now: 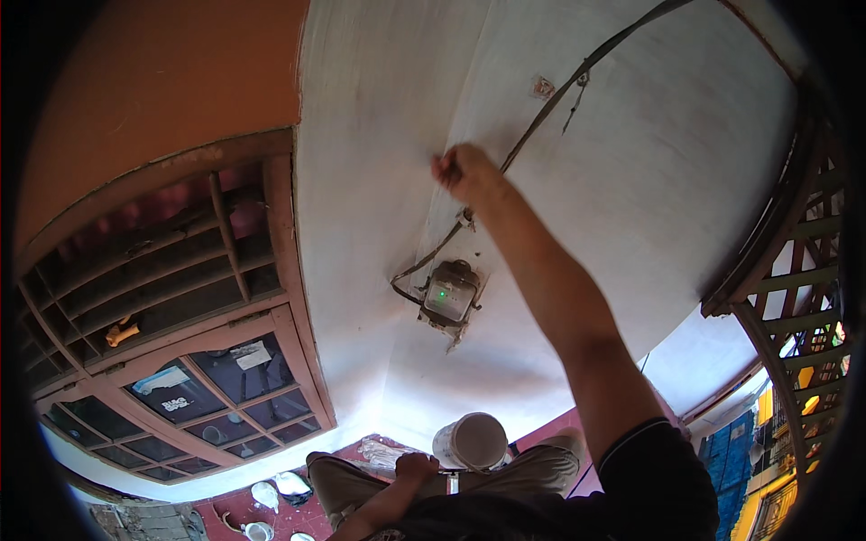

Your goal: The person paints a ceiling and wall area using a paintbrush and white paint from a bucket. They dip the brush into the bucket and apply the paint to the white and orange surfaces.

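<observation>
My right hand (463, 170) is raised against the white wall (379, 225), beside a dark cable (566, 83), with its fingers curled; what they hold, if anything, is hidden. The cable runs past a small bracket (465, 218) down to a grimy meter box (451, 288) with a green light, below my right hand. My left hand (417, 467) is low at my legs, fingers closed, near a white bucket (469, 441); I cannot make out anything in it.
A barred, paned wooden window (285, 352) is at the left, under orange paint. Wooden lattice (807, 298) stands at the right. Below, on the red floor (287, 518), lie white bags (290, 483) and a small pail (259, 531).
</observation>
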Demonstrator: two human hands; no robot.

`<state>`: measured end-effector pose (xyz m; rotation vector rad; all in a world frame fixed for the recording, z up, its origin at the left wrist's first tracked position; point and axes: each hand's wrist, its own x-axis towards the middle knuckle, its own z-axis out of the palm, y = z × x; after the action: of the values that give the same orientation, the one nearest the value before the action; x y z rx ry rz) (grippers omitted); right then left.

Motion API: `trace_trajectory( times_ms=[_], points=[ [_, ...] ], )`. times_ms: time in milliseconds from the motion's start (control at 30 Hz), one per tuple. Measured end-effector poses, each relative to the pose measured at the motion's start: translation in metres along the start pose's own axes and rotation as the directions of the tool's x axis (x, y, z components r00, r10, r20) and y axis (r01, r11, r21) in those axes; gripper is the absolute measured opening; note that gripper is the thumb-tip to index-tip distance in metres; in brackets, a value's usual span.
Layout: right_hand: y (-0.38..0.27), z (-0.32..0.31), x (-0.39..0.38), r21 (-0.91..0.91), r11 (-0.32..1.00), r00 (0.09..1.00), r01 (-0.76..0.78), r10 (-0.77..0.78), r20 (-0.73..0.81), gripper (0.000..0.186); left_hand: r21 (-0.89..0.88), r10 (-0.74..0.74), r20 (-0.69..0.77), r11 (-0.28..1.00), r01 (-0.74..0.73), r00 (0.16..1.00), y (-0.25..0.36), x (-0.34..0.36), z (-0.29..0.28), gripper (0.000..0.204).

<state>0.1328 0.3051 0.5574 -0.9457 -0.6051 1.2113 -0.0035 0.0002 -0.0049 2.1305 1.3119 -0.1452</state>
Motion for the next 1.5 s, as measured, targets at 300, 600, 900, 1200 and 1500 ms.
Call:
trace_trajectory(
  times_ms=[300,600,900,1200,1500],
  points=[
    [-0.269,0.128,0.014,-0.108,0.943,0.888,0.316,-0.254,0.383,0.026,-0.029,0.013,0.039,1.0,-0.011,0.999,0.005,-0.001,-0.008,0.058],
    [-0.132,0.083,0.038,-0.327,0.771,0.835,0.547,-0.472,0.283,0.03,-0.062,0.002,-0.089,0.998,-0.007,0.996,-0.016,-0.004,0.006,0.059],
    [0.166,-0.071,-0.023,-0.362,0.921,0.983,0.146,-0.093,0.16,0.04,-0.047,-0.032,0.084,0.998,0.036,0.996,-0.005,-0.002,-0.009,0.061],
    [0.229,-0.156,-0.133,-0.31,0.946,0.939,-0.095,0.189,0.289,0.044,-0.037,0.017,0.063,0.999,-0.015,0.998,0.0,-0.008,-0.008,0.059],
    [0.288,-0.304,-0.222,-0.442,0.891,0.93,-0.101,0.243,0.276,0.043,0.053,0.006,0.107,0.999,-0.012,0.994,-0.001,-0.003,-0.005,0.064]
  ],
)
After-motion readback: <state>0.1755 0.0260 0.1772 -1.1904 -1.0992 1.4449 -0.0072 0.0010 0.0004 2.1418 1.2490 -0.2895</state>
